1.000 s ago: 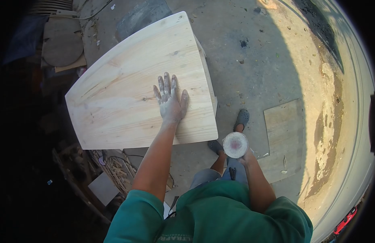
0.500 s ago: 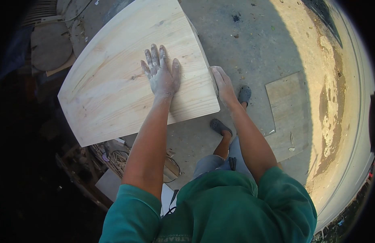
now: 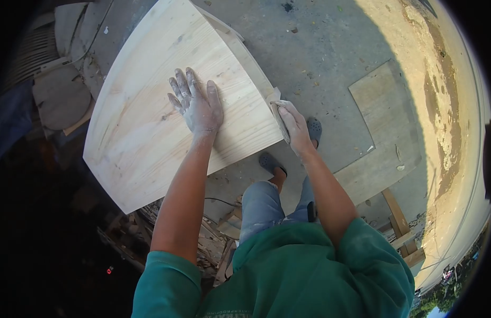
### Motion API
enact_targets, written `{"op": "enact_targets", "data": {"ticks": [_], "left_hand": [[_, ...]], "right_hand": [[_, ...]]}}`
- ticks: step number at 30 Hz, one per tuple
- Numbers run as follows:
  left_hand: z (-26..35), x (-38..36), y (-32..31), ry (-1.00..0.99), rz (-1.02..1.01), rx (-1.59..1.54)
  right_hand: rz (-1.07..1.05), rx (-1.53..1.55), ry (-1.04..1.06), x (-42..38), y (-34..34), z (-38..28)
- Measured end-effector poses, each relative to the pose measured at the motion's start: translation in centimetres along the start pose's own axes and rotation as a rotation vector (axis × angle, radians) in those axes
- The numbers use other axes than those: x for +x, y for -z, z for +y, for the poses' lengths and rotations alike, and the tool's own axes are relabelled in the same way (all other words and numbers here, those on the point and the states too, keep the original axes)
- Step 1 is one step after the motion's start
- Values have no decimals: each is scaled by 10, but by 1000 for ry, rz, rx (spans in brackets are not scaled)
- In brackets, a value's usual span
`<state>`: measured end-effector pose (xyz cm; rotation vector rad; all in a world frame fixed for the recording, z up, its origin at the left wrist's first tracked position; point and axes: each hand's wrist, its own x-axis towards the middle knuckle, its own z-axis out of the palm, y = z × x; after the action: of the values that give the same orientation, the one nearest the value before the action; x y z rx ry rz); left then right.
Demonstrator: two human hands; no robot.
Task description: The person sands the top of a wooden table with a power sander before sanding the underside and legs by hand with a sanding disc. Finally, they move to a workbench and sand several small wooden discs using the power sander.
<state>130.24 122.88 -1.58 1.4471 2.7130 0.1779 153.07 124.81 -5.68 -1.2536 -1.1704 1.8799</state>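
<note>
Some of our wooden board (image 3: 144,138), at ten o'clock, is cut off. We lay our left hand (image 3: 201,112) on it, fingers wide. Our right hand (image 3: 296,126) holds a pad (image 3: 280,122), its face hidden, at the board's three o'clock edge.

The floor (image 3: 335,50) is a grey, stained surface, shaded centrally and sunlit along the right of the view. A thin flat sheet (image 3: 386,106) lies on the shaded part (one corner points toward the top of the view). Wooden strips (image 3: 398,217) lie crossed below the sheet. Scrap wood (image 3: 213,246) is heaped near a dark cable (image 3: 222,200). A rounded board (image 3: 60,98), at dim left, appears to lie flat.
</note>
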Motion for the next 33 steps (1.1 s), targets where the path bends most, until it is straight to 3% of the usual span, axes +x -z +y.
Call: {"op": "enact_targets", "data": {"ticks": [2,5,8,13,16,19,22,24,26,29,32,33], "left_hand": [[0,1,2,2,-20,24],[2,-1,3,-24,-43,33],[0,-3,4,-42,-61,27],[-4,-3,1,-117,-68,37],[-2,-8,8,-128,-99,51],[-6,-4,4,-130,-73,73],[-7,-7,2,-136,-91,60],[1,-9,14,-127,-154,52],[2,-11,13,-113,-151,53],[5,-5,9,-104,-137,51],[-6,-13,10,-101,-146,49],[0,-10,10,-112,-136,25]], "right_hand": [[182,33,135,-49,0,23],[235,89,108,-40,-6,25],[-96,14,-98,10,0,-11],[563,429,186,-56,-57,45],[704,405,219,-58,-71,51],[535,400,128,-22,-37,26],[851,557,242,-31,-65,32],[1107,500,401,-47,-119,43],[1221,437,379,-42,-136,57],[998,479,234,-37,-82,34],[485,295,66,-29,-31,21],[680,344,151,-31,-41,24]]}}
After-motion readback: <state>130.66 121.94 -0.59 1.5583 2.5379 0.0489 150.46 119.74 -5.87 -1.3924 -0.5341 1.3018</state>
